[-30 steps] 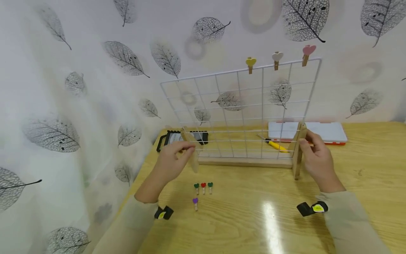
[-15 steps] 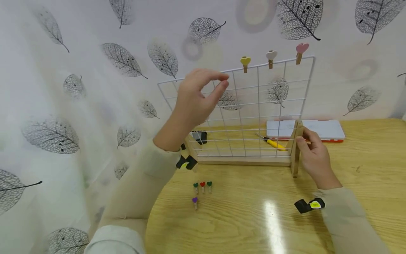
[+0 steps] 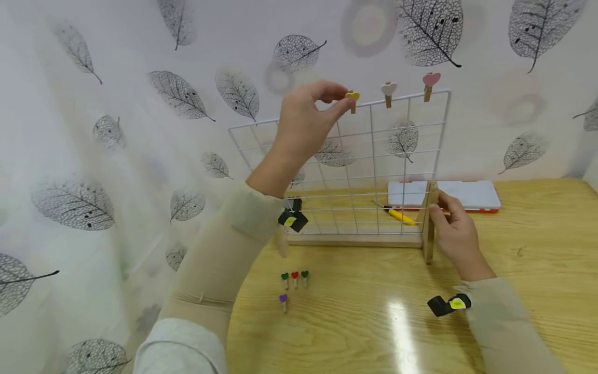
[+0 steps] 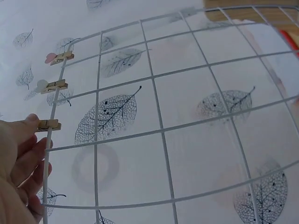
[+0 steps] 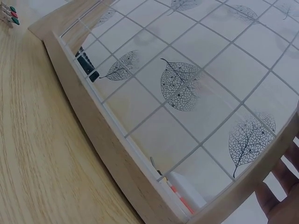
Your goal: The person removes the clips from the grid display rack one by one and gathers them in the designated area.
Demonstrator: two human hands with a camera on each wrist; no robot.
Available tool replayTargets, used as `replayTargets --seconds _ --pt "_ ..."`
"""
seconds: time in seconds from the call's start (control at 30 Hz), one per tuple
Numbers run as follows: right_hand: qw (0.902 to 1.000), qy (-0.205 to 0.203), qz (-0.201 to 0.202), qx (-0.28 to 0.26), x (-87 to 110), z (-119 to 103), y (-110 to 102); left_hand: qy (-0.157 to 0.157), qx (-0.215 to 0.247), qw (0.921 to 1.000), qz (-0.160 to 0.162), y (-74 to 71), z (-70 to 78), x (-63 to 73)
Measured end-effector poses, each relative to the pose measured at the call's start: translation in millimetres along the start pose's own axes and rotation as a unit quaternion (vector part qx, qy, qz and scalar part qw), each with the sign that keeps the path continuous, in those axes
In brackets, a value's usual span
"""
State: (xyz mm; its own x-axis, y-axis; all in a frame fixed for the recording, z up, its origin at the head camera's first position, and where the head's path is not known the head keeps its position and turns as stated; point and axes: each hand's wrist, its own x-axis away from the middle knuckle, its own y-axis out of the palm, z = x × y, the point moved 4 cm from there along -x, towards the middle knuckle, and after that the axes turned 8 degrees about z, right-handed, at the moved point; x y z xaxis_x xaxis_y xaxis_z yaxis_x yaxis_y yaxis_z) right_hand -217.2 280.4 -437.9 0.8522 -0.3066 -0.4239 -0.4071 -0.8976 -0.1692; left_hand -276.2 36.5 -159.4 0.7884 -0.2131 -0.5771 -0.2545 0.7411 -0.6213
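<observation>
A white wire grid [image 3: 372, 135] stands upright in a wooden base [image 3: 355, 239]. Clipped along its top wire are three heart clothespins: yellow [image 3: 353, 96], white [image 3: 389, 89] and pink [image 3: 431, 79]. My left hand [image 3: 306, 122] pinches the yellow-heart clothespin between thumb and index finger; in the left wrist view its wooden body [image 4: 49, 124] sits across the wire. With my right hand [image 3: 455, 228] I grip the base's right upright [image 3: 429, 223]. Lying on the table in front are small heart clothespins, two green [image 3: 304, 275], one red [image 3: 295, 275] and one purple [image 3: 283, 298].
Behind the grid lie a yellow-handled screwdriver [image 3: 401, 216] and a flat white and red case [image 3: 467, 195]. A black object [image 3: 294, 203] shows partly behind the left sleeve. A leaf-print curtain [image 3: 117, 156] hangs at the left and back of the table [image 3: 364, 311].
My left hand has left the base's left side, risen along the grid and taken hold of the yellow-heart clothespin. My right hand keeps its grip on the right upright.
</observation>
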Motion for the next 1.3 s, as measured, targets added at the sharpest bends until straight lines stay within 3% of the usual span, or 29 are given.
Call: replayTargets --seconds 0.1,0.4,0.63,0.93,1.13,1.2,1.3 --pt "1.0000 -0.003 0.002 -0.001 -0.3 0.6 0.3 -0.036 0.038 0.9986 0.000 1.2 -4.8 -0.8" --pt "1.0000 -0.001 -0.003 -0.001 -2.7 2.3 0.3 -0.054 0.063 0.9965 -0.014 4.8 -1.7 -1.8" --pt "0.9999 0.002 -0.004 0.009 -3.7 2.0 -0.4 -0.028 0.063 0.9974 -0.019 3.0 -1.2 -2.9" --pt "0.9997 0.014 -0.006 0.019 -0.2 5.9 1.3 -0.015 0.147 0.9890 0.009 -2.6 -10.3 -0.7" --pt "0.9989 0.027 -0.022 0.032 -0.3 7.7 2.8 -0.004 0.211 0.9768 0.035 -14.5 -20.1 24.4" --pt "0.9988 0.028 -0.021 0.034 -0.9 7.7 2.5 -0.009 0.226 0.9737 0.030 -17.5 -26.2 38.5" --pt "0.9987 0.026 -0.014 0.041 -1.9 7.4 0.4 -0.018 0.219 0.9756 0.001 -19.9 -38.4 62.0"
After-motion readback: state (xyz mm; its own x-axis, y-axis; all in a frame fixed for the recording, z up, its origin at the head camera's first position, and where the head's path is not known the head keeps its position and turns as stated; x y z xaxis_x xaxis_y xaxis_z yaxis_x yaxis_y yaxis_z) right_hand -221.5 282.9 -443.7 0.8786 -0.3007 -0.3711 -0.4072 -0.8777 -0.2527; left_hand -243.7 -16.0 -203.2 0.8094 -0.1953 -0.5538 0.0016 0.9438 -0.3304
